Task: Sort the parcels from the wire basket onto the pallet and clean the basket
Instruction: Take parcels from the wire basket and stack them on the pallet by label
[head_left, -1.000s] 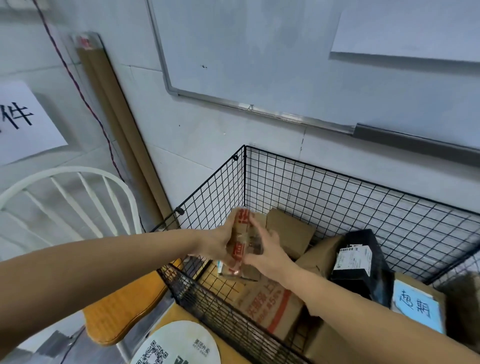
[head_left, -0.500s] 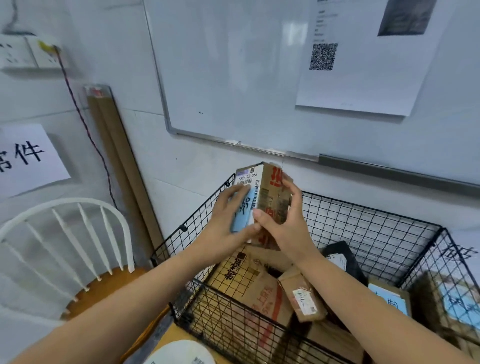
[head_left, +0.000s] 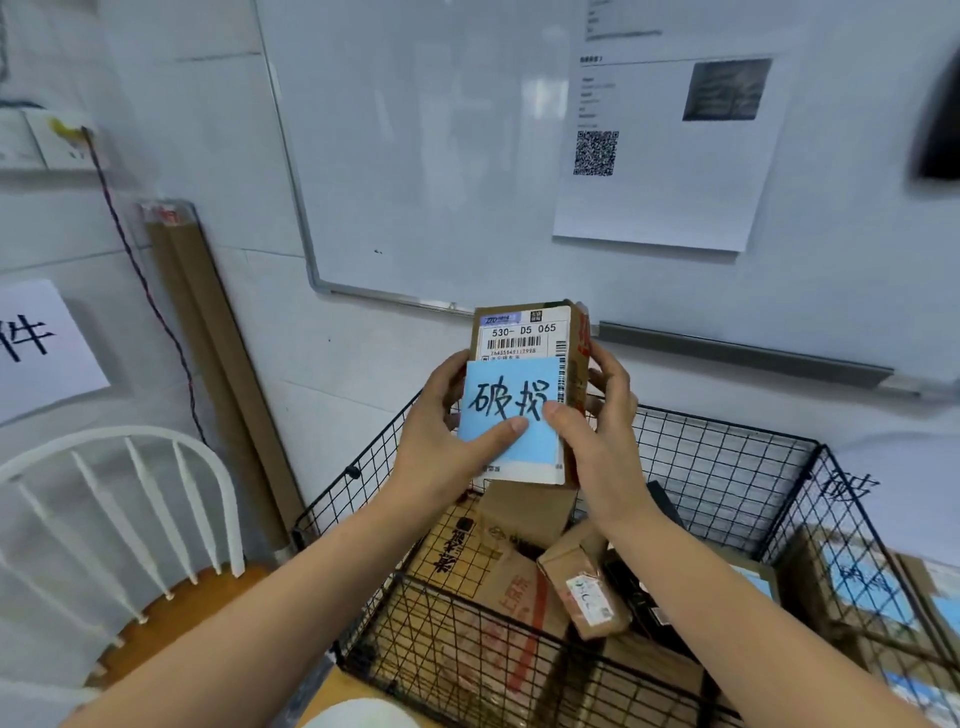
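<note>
A small cardboard parcel (head_left: 527, 343) with a white shipping label and a blue handwritten note is held upright above the black wire basket (head_left: 727, 457). My left hand (head_left: 441, 436) grips its left side, thumb across the blue note. My right hand (head_left: 597, 426) grips its right side, thumb on the note's lower right corner. Inside the basket lie several cardboard parcels (head_left: 524, 587) and a black one (head_left: 639, 587). The pallet is out of view.
A white-backed wooden chair (head_left: 156, 613) stands left of the basket. A long cardboard tube (head_left: 218, 364) leans on the wall behind it. A whiteboard (head_left: 441, 156) with a printed sheet hangs above. More parcels with blue notes (head_left: 862, 592) sit right of the basket.
Both hands have lifted the small parcel out of the basket and turned it upright, so its label and blue note now face me.
</note>
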